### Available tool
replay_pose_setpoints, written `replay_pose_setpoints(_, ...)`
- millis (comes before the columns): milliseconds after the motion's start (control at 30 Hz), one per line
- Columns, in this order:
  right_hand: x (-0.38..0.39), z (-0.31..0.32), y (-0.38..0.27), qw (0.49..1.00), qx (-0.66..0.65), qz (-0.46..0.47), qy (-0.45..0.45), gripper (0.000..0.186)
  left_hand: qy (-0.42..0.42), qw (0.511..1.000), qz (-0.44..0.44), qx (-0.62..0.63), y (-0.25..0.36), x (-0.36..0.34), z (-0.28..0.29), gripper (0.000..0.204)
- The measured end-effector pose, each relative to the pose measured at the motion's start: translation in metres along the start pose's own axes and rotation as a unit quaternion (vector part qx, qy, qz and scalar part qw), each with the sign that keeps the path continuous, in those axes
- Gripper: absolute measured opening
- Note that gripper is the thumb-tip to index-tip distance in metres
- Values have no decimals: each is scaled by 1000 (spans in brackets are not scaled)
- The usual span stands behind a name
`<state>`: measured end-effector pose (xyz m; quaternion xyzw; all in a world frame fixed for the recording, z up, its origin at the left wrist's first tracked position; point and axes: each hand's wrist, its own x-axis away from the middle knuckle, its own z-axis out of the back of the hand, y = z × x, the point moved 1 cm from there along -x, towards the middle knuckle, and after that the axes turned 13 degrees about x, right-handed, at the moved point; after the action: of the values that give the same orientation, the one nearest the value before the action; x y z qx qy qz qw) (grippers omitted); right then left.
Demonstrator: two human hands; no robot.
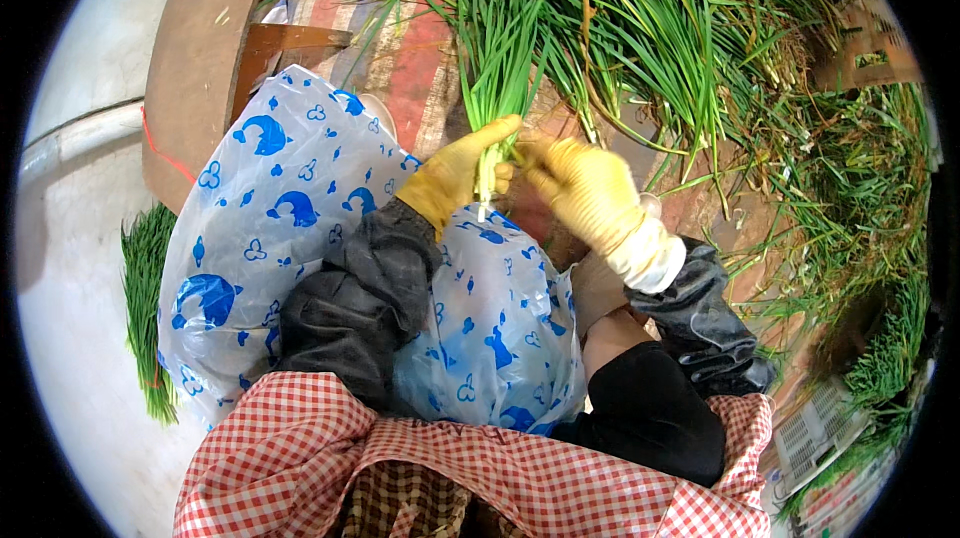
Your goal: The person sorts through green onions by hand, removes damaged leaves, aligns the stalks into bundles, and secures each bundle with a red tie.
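My left hand (458, 170), in a yellow rubber glove, is closed round a bunch of garlic chives (500, 78). The long green leaves point away from me, and the pale stem ends stick out below the fist. Close on the right of those stems is my right hand (585, 183), gloved in yellow with a whitish cuff. Its fingers are curled and pinched together, slightly blurred; whatever they hold is too small to make out. Beyond both hands lies a big loose heap of garlic chives (650, 38), some with yellowed leaves.
A plastic sheet (480, 328) with blue prints covers my lap. Left of it stands a brown board (195, 78), with a tidy chive bundle (150, 318) on the pale floor. Leaf scraps (850, 198) cover the right side, near a newspaper (820, 433). A striped woven sheet (415, 68) lies beneath.
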<state>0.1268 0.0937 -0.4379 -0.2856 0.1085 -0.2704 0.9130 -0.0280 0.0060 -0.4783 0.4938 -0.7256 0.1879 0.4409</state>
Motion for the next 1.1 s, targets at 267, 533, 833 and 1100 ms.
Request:
replay_pose_setpoints(267, -34, 37, 58, 983, 183, -9, 21, 9, -172, 984, 53, -3, 0, 5, -7, 48)
replay_pose_setpoints(533, -4, 80, 112, 951, 265, -144, 70, 15, -55, 979, -182, 72, 14, -1, -2, 33)
replay_pose_setpoints(833, 43, 47, 163, 904, 346, -243, -66, 21, 103, 969, -178, 140, 13, -3, 15, 32)
replay_pose_setpoints(1100, -45, -99, 150, 956, 252, -107, -101, 22, 164, 976, -137, 42, -10, -16, 4, 26)
